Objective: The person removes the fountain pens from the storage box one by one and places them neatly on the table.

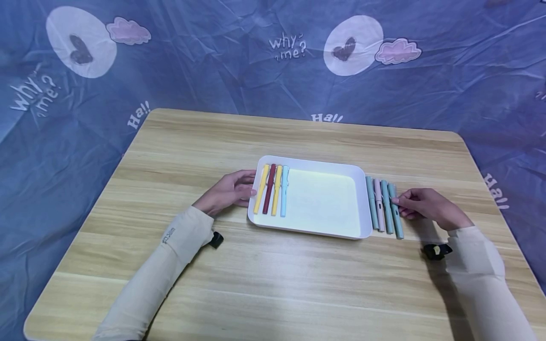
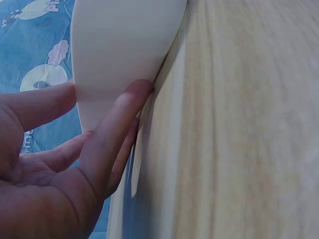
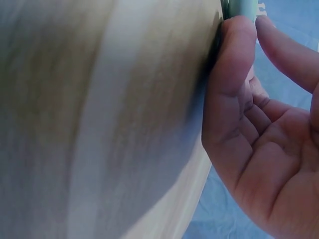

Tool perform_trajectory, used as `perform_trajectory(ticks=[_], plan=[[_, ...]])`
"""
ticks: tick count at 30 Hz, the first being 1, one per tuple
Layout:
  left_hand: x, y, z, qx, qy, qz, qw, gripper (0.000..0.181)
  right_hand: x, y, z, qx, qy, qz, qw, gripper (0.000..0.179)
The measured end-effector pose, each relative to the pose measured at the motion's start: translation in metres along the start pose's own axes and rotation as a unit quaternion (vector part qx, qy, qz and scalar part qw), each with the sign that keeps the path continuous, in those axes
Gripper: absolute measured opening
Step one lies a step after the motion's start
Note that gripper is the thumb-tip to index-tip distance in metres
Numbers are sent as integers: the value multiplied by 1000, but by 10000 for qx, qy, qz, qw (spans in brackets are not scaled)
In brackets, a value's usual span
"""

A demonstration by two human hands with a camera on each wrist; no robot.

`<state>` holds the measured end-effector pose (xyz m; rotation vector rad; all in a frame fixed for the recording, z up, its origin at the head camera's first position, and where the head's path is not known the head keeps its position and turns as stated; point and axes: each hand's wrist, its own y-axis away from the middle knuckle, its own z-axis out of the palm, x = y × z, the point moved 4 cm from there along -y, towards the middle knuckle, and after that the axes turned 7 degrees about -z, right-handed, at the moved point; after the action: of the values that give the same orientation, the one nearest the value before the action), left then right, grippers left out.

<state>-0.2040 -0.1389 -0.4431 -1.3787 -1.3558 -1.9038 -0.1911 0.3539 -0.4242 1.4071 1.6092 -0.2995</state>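
A white tray [image 1: 323, 232] lies on the wooden table, with a yellow pen [image 1: 261, 192], a dark red pen [image 1: 269, 189], a second yellow pen [image 1: 276, 192] and a light blue pen [image 1: 284, 194] side by side at its left end. My left hand [image 1: 229, 190] touches the tray's left side, its fairly straight fingers [image 2: 117, 122] against the outer wall and the thumb at the rim. To the right of the tray, my right hand [image 1: 428, 204] pinches the outermost teal pen [image 1: 397, 218] between thumb and index finger. In the right wrist view, only the end of that pen shows.
Between the tray and the held pen lie a teal pen [image 1: 372, 203], a pink pen [image 1: 378, 206] and another teal pen [image 1: 386, 208], all in a row. The table [image 1: 273, 284] ends at a blue printed cloth [image 1: 239, 61] behind it.
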Motion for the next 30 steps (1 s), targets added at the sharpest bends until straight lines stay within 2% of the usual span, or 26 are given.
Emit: perform_trajectory(ticks=[14,30], plan=[[0,0,0,1,-3,13,10000,70,-1,6,-8,155,-20,239,9996,40],[-1,0,0,20,-24,9,10000,70,-9,10,-16,363,-57,153,9992,46]])
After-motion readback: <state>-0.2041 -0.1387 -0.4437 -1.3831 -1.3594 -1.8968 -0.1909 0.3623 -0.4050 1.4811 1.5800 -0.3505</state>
